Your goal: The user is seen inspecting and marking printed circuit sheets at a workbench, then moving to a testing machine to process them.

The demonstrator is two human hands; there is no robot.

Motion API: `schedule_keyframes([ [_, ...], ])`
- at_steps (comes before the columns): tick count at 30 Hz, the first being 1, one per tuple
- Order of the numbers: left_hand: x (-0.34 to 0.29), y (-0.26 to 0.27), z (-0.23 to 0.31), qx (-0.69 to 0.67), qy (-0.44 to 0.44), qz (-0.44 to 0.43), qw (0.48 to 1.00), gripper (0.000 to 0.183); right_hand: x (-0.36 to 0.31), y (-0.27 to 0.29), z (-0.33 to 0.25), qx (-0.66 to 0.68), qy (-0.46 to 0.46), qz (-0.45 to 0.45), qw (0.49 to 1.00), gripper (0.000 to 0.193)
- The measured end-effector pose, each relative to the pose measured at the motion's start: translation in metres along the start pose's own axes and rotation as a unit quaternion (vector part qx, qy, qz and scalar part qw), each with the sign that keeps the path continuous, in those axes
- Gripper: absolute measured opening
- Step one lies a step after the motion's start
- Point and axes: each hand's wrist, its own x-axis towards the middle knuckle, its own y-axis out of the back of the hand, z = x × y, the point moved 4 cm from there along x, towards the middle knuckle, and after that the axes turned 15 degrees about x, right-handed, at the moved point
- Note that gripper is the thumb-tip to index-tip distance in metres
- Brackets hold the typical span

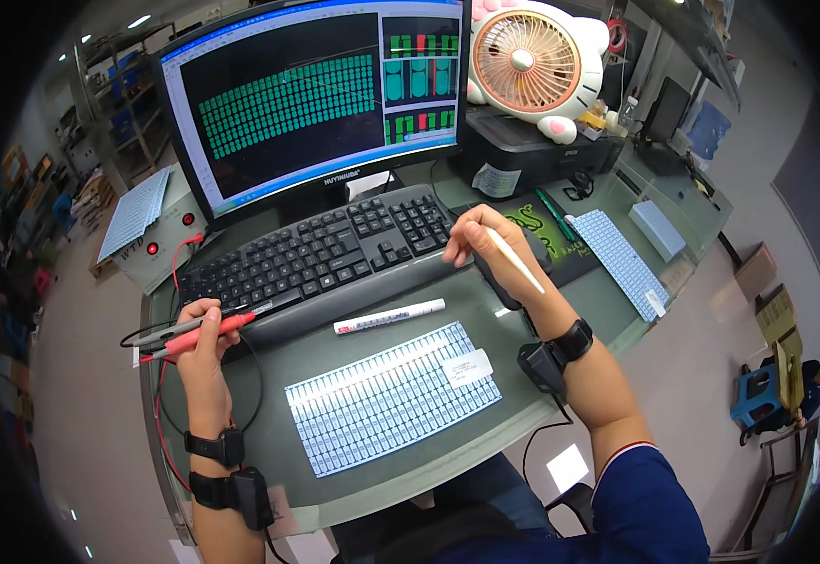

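At the left of the desk, my left hand (205,340) is closed around a pair of multimeter test probes. One is a thick red probe (184,344); the other is a grey and black probe (167,334). Above the keyboard's right end, my right hand (487,246) is raised with curled fingers. It grips a slender white pointed stick (517,261), whose tip points back toward my wrist. Between my forearms lies a white panel of small circuit boards (382,414) with a paper label (467,368) on its right part. A white marker pen (389,317) rests just beyond it.
Behind the black keyboard (321,249) stands a monitor (288,103) with a green grid. A fan (528,61) sits on a black printer (542,150). Another panel (617,263) lies at right; a metal box (161,235) stands left. Probe cables loop along the desk's left.
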Motion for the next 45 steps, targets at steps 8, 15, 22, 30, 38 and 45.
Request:
schedule_keyframes([
  [8, 0.002, -0.003, -0.002, 0.006, -0.002, 0.005, 1.0, 0.015, -0.007, 0.001, 0.007, -0.039, -0.027, -0.025, 0.999, 0.035],
  [15, 0.004, 0.003, -0.002, -0.023, -0.027, 0.015, 0.999, 0.012, -0.002, 0.005, 0.006, -0.02, -0.025, 0.027, 0.999, 0.029],
  [22, 0.003, 0.004, -0.006, -0.019, -0.029, 0.016, 0.999, 0.012, 0.03, 0.009, -0.017, -0.197, -0.045, -0.037, 0.979, 0.021],
  [30, 0.003, 0.003, -0.003, -0.012, -0.035, 0.015, 0.999, 0.012, 0.062, 0.011, 0.01, -0.406, -0.003, -0.115, 0.907, 0.015],
  [38, 0.005, 0.002, -0.006, 0.016, -0.052, 0.007, 0.998, 0.013, 0.075, -0.005, 0.022, -0.424, 0.071, -0.143, 0.892, 0.015],
  [45, 0.004, 0.003, -0.006, 0.009, -0.052, 0.006, 0.999, 0.013, 0.08, 0.019, 0.03, -0.555, 0.007, -0.077, 0.828, 0.019],
])
